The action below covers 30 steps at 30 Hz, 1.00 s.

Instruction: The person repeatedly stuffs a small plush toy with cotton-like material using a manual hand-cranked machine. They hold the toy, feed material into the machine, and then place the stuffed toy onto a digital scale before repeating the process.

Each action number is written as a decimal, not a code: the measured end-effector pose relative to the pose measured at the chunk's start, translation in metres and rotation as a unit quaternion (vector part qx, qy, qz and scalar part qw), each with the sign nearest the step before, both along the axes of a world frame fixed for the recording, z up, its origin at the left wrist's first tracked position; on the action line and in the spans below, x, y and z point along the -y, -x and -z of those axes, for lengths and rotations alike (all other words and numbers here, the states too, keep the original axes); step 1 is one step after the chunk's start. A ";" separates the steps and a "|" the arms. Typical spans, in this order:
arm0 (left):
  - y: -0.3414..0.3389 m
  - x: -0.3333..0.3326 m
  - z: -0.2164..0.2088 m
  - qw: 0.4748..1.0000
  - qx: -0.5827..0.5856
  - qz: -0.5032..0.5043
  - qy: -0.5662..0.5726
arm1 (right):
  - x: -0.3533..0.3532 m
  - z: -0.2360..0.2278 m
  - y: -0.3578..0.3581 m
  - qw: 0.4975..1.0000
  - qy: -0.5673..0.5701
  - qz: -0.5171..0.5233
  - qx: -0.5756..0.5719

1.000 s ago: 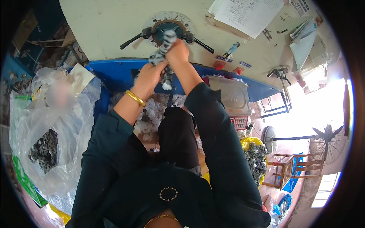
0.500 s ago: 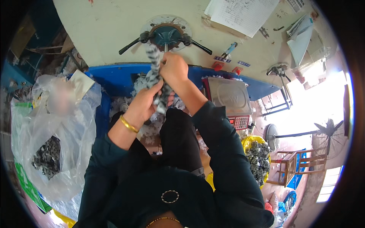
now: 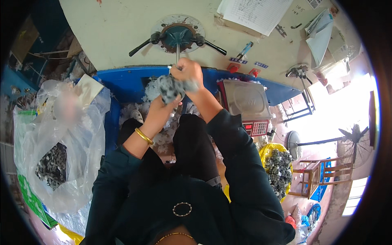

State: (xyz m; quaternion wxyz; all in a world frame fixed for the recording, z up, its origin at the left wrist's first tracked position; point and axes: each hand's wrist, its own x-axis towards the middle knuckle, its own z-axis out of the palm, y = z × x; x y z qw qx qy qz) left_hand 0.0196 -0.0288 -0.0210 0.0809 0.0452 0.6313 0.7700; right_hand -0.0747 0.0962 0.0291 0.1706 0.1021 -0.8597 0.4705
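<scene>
One black-and-white furry piece (image 3: pixel 168 88) is hanging just above the centre of the frame, blurred, between two hands. The left hand (image 3: pixel 158 115) is pinching it between its fingers; the right hand (image 3: pixel 188 72) is curling its fingers at the lower end of one metal rod (image 3: pixel 178 53), though I cannot tell what they are gripping. Two black handles (image 3: pixel 140 47) are flanging out from the rod's round mount (image 3: pixel 177 37) on the tabletop (image 3: pixel 102 32), upper centre, and two red knobs (image 3: pixel 233 67) are sitting to their right. Two containers are holding similar pieces, too many to count: one clear plastic bag (image 3: pixel 81 163) at the left is showing a dark heap (image 3: pixel 52 167) through its opening, and one yellow-rimmed container (image 3: pixel 265 154) at the right is brimming with a grey-and-black pile (image 3: pixel 278 173). One scale (image 3: pixel 246 101) is standing right of centre.
</scene>
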 end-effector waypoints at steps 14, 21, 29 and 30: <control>0.060 0.048 0.015 0.977 0.128 0.014 -0.170 | -0.021 0.019 -0.011 0.984 0.052 -0.132 -0.105; 0.055 0.025 0.026 0.949 0.148 0.134 -0.243 | -0.043 0.050 -0.005 0.950 0.242 -0.199 0.014; 0.008 -0.029 -0.014 0.948 0.150 -0.011 -0.279 | -0.060 0.064 0.000 0.734 0.527 -0.341 0.258; 0.007 -0.030 -0.014 0.947 0.147 -0.022 -0.284 | -0.065 0.066 -0.004 0.738 0.527 -0.315 0.280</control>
